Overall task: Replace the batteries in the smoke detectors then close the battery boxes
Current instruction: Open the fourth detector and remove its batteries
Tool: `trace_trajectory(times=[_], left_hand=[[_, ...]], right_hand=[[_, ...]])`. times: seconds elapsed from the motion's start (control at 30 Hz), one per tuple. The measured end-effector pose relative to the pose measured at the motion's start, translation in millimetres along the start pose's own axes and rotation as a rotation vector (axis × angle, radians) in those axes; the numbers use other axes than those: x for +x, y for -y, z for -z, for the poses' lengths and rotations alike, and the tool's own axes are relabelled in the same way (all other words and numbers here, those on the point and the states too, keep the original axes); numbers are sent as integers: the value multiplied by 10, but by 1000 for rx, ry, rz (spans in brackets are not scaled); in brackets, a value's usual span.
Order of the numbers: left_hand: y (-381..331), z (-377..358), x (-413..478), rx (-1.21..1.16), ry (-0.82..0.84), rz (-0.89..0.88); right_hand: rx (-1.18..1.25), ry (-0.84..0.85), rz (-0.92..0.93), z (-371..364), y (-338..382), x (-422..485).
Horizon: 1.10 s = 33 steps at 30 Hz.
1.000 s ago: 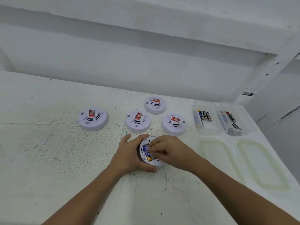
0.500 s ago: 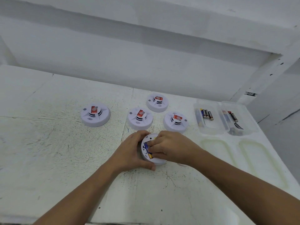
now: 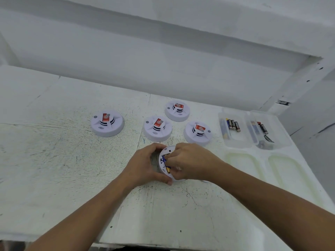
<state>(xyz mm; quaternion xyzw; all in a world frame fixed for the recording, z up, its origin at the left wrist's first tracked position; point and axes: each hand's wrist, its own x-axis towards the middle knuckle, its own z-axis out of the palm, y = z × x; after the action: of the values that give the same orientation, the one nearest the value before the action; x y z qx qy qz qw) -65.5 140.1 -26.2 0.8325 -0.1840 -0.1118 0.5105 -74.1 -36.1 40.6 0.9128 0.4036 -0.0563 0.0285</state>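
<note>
While the left hand (image 3: 143, 165) cups the upturned detector (image 3: 165, 151), the right hand (image 3: 189, 162) pinches its battery (image 3: 168, 170); 4 other detectors (image 3: 157, 128) stand beyond it.

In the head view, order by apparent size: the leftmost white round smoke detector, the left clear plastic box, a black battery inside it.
Left clear plastic box, only slightly larger
leftmost white round smoke detector
black battery, clearly smallest

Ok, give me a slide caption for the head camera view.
Left hand grips an upturned smoke detector while the right hand pinches a battery in its compartment; four other detectors sit behind.
</note>
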Motion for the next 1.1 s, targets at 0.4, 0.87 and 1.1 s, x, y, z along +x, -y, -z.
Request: trace_trajectory(times=[0.4, 0.87, 1.1], left_hand=[[-39, -26, -17, -10, -18, 16], [-61, -71, -28, -17, -45, 14], [-77, -89, -7, 98, -32, -83]], right_hand=[[281, -139, -189, -41, 21, -184], [669, -341, -470, -78, -52, -289], [880, -815, -946, 128, -857, -567]])
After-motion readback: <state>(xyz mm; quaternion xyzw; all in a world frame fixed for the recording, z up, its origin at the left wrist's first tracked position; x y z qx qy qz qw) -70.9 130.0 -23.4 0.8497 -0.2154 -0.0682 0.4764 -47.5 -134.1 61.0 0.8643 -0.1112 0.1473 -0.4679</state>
